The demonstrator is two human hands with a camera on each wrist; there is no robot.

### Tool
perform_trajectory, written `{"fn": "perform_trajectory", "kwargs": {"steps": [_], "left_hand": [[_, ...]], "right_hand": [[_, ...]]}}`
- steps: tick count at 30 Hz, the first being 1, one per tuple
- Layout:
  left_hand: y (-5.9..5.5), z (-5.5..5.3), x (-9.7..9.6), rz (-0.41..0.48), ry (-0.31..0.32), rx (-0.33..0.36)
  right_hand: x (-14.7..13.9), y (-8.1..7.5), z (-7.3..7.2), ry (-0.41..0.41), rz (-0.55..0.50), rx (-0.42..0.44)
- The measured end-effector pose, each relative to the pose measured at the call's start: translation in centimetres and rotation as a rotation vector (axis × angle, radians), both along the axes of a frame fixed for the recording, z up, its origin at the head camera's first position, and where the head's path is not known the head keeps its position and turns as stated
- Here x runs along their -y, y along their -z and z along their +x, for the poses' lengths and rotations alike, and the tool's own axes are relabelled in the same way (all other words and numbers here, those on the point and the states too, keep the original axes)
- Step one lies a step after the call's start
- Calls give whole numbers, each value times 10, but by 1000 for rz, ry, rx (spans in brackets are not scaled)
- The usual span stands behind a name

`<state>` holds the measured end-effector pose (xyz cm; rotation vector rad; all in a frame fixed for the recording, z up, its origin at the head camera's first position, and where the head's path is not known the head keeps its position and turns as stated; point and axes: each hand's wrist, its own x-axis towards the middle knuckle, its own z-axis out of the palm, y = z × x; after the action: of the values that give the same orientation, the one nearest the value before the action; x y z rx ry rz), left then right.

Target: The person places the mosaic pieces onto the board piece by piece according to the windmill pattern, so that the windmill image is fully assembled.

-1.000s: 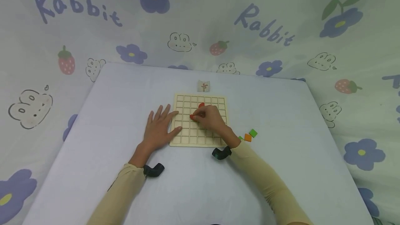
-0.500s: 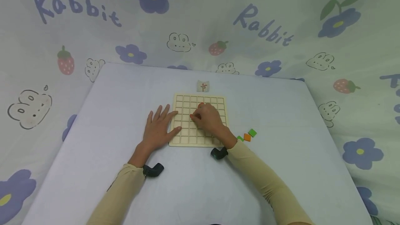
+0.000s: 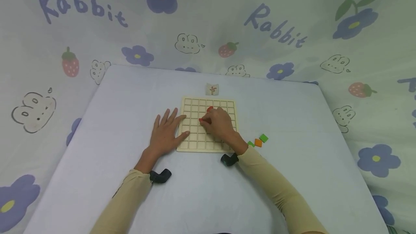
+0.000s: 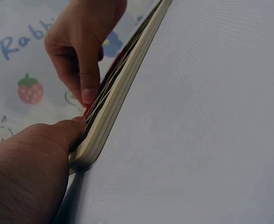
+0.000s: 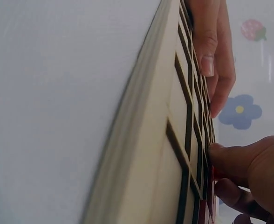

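Observation:
A pale wooden board (image 3: 191, 146) with a grid of square recesses lies on the white table. My left hand (image 3: 163, 134) rests along its left edge, fingers spread, thumb and index fingertips on the board. Over the middle of the grid, my right hand (image 3: 220, 124) pinches a small red piece (image 3: 200, 120) between thumb and fingertips, low at the board's surface; its shape is mostly covered. Another red piece (image 3: 209, 109) with a curved side sits in the grid just beyond that hand. More red tiles (image 5: 202, 212) show in the right wrist view, partly hidden.
Right of the board lie a green tile (image 3: 263, 138), an orange tile (image 3: 258, 142) and another green tile (image 3: 250, 143), partly behind the right sleeve. A small card (image 3: 212, 89) with a red pattern on a grid lies beyond the board. A printed curtain (image 3: 208, 17) surrounds the table.
My right wrist has shifted slightly left, and the pinched red piece has moved a very little away from me. My left hand has stayed in place.

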<state>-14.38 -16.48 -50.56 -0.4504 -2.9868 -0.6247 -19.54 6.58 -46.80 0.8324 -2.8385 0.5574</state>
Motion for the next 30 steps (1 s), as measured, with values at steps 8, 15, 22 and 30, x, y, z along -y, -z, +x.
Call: {"fn": "perform_trajectory", "kwargs": {"steps": [8,15,22,30], "left_hand": [[-2,1,0,0,-3,6],[-1,0,-1,2,-6,5],[0,0,-3,-4,-11,2],[-1,-1,-2,-5,-11,19]], "right_hand": [[-13,-5,5,-4,-34,11],[-50,-10,20,112,-70,127],[-98,-9,33,219,-84,157],[-148,-10,41,296,-34,161]]}}
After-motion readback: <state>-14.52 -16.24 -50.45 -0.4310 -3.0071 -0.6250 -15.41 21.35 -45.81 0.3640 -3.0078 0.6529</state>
